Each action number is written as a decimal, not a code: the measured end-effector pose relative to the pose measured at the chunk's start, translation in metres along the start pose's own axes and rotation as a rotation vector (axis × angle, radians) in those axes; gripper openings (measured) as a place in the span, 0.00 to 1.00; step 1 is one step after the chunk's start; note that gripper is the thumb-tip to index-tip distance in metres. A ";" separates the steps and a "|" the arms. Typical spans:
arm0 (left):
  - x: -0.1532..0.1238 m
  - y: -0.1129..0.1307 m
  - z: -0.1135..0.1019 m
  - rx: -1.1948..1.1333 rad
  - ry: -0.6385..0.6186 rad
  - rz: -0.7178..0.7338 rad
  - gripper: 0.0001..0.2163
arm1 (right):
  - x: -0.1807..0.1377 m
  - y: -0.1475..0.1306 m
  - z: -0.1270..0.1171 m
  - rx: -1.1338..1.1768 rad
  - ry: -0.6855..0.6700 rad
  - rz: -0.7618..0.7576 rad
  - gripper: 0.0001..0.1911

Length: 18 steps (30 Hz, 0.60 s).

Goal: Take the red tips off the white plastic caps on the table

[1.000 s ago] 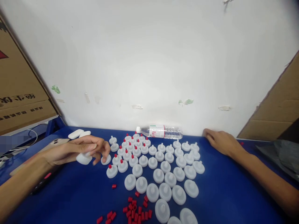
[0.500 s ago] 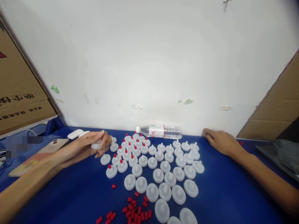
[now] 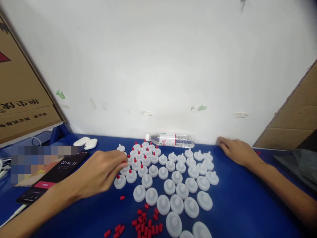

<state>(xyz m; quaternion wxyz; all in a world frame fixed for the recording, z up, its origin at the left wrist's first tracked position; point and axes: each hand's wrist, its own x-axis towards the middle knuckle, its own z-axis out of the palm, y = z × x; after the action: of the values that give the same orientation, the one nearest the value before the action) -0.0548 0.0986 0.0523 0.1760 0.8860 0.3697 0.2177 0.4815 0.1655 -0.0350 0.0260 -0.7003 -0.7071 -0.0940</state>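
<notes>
My left hand (image 3: 102, 170) reaches over the left edge of a group of white round plastic caps with short nozzles (image 3: 147, 181). Its fingers are drawn together with the thumb among the leftmost pieces; what is between the fingertips is hidden. Several nozzles in the back left rows wear small red caps (image 3: 130, 171), while the others are bare. Loose red caps (image 3: 145, 224) lie in a heap near the front edge. My right hand (image 3: 232, 149) lies on the table by the wall, fingers loosely extended and holding nothing.
A clear water bottle (image 3: 170, 140) lies along the white wall. To the left are a black phone with a lit timer (image 3: 64, 168), two white rounded objects (image 3: 90, 143) and a cardboard box (image 3: 24, 82). More cardboard (image 3: 294, 115) and a grey plastic bag (image 3: 294, 165) stand at right.
My left hand has turned over and moved right and nearer, down to the leftmost pieces. The white piece seen in it before is now out of sight. My right hand stays in place.
</notes>
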 end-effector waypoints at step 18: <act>-0.011 0.042 0.032 0.372 0.156 0.525 0.10 | -0.001 -0.003 -0.004 -0.016 -0.007 0.013 0.13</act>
<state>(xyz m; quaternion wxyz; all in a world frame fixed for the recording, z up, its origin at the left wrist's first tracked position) -0.0212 0.0577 0.0416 -0.0798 0.9486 0.1747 0.2517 0.4784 0.1636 -0.0319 0.0188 -0.7055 -0.7018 -0.0969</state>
